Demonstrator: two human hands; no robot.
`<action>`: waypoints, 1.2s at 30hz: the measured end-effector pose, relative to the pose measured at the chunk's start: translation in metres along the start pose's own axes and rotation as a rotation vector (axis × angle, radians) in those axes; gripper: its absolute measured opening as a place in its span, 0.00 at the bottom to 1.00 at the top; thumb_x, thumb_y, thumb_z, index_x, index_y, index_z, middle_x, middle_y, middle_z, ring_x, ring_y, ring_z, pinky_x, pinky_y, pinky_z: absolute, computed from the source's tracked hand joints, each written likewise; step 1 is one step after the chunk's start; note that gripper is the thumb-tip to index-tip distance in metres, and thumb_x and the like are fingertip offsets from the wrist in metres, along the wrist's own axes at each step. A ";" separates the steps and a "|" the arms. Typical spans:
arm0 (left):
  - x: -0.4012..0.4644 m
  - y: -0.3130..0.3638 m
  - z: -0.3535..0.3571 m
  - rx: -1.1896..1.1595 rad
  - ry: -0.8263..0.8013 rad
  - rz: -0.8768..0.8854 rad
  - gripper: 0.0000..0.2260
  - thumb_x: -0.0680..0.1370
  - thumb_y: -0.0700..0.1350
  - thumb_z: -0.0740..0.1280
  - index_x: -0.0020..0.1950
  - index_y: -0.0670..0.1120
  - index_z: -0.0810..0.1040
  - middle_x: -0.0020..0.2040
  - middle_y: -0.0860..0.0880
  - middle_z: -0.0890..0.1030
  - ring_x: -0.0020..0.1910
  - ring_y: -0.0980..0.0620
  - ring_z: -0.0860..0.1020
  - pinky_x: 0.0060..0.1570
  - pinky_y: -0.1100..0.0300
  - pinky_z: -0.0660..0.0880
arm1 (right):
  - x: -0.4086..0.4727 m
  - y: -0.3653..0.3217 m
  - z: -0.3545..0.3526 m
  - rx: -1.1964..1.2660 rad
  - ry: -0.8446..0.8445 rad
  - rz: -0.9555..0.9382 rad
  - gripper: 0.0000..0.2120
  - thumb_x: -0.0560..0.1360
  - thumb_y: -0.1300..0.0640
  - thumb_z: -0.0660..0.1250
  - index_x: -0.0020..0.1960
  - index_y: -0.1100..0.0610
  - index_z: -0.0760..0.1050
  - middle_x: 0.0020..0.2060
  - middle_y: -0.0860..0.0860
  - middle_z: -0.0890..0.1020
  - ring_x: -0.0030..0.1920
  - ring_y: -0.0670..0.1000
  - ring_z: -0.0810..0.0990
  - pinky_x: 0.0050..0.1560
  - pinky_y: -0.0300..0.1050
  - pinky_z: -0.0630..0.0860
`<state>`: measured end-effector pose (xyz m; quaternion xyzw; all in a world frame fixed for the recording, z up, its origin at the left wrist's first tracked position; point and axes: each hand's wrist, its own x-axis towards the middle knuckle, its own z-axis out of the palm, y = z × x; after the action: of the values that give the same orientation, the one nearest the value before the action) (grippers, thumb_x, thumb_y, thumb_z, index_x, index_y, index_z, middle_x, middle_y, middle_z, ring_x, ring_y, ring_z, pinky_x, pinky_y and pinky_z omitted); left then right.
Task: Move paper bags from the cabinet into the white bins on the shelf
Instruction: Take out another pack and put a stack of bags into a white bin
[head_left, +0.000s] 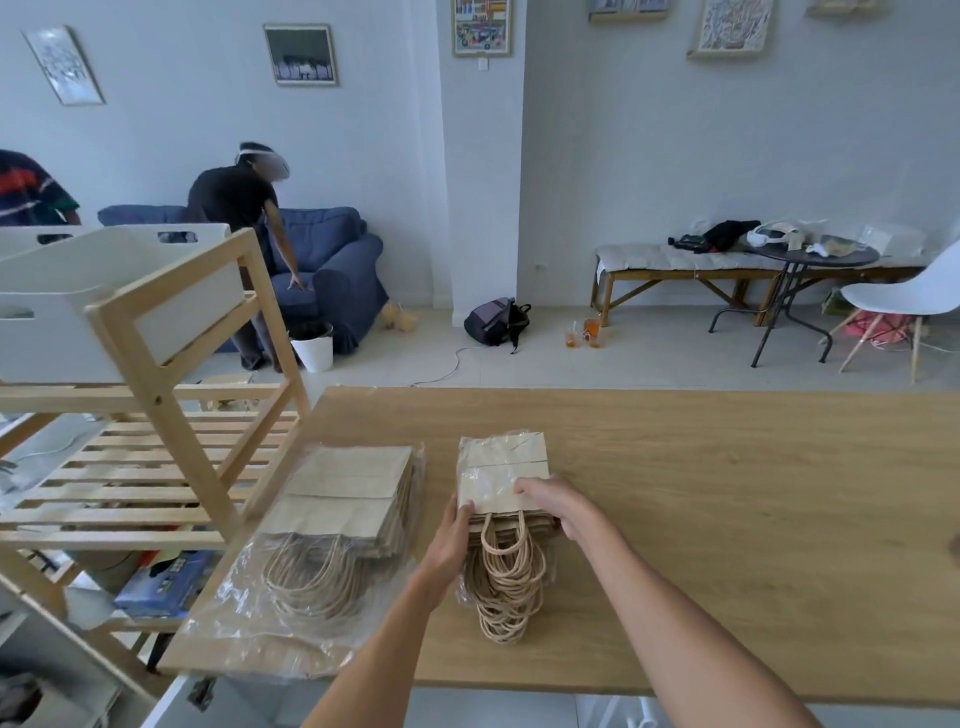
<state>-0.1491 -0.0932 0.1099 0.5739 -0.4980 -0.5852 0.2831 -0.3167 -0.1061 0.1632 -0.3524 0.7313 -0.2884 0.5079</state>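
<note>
With the left hand (458, 525) and right hand (550, 501) pinching opposite sides of the small bag stack (503, 478) on the counter (727, 493), lift it level, plastic wrap and handles together, then carry it left into the white bin (78, 291).

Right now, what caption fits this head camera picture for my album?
Both hands, left hand and right hand, grip a small bundle of paper bags on the wooden table.
</note>
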 end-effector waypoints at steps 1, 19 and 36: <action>0.000 -0.001 0.000 -0.001 -0.005 0.006 0.28 0.82 0.63 0.51 0.81 0.56 0.53 0.79 0.48 0.63 0.75 0.45 0.65 0.73 0.42 0.63 | 0.002 -0.001 -0.001 0.039 -0.009 0.014 0.25 0.75 0.53 0.71 0.69 0.63 0.73 0.62 0.59 0.81 0.60 0.58 0.81 0.56 0.49 0.79; 0.015 0.000 -0.020 -0.059 -0.076 -0.063 0.17 0.83 0.59 0.54 0.71 0.58 0.67 0.62 0.53 0.79 0.58 0.54 0.78 0.44 0.57 0.73 | 0.025 0.016 0.019 0.288 -0.244 0.161 0.31 0.67 0.46 0.79 0.62 0.62 0.78 0.50 0.62 0.87 0.56 0.63 0.85 0.62 0.62 0.79; 0.043 0.020 -0.026 -0.098 -0.074 -0.156 0.27 0.83 0.58 0.55 0.73 0.40 0.68 0.71 0.33 0.73 0.55 0.37 0.81 0.53 0.48 0.79 | 0.015 0.032 -0.027 0.449 -0.175 0.017 0.41 0.55 0.43 0.82 0.63 0.61 0.81 0.54 0.63 0.86 0.58 0.64 0.83 0.65 0.64 0.76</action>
<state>-0.1370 -0.1454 0.1159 0.5745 -0.4328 -0.6498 0.2458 -0.3533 -0.0977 0.1388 -0.2482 0.6049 -0.4079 0.6373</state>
